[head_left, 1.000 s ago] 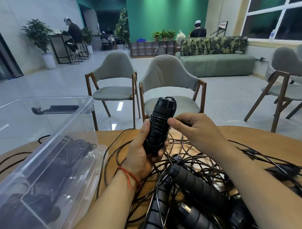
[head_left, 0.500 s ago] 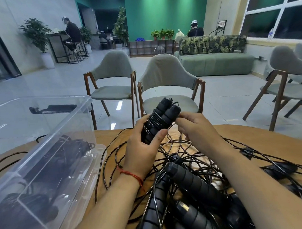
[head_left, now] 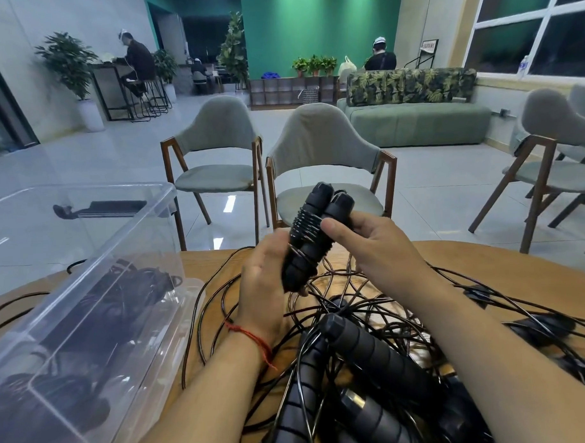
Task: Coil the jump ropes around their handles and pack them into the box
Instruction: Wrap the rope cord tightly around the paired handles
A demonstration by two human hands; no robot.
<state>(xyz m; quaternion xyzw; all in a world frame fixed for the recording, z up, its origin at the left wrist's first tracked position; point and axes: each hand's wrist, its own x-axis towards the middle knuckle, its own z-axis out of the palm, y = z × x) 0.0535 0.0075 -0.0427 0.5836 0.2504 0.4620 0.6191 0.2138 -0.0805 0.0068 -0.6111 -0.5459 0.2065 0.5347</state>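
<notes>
Above the table I hold a pair of black jump rope handles [head_left: 310,234] side by side, tilted up, with black cord wound round the left one. My left hand [head_left: 265,285] grips their lower part. My right hand [head_left: 368,245] holds the upper part, thumb pressed on the coiled cord. Loose black cord [head_left: 357,305] trails from the handles into a tangle on the wooden table [head_left: 505,263]. More black handles [head_left: 375,354] lie in the tangle near me. The clear plastic box [head_left: 98,294] at left holds several dark coiled ropes.
Black cords spread across the table to the right and left edges. Two grey chairs [head_left: 318,157] stand just beyond the table's far edge, another at the right. People sit far back in the room.
The second handle has come up beside the wound one. My right hand moved from the cord up onto the handles, and the pair tilted a little to the right.
</notes>
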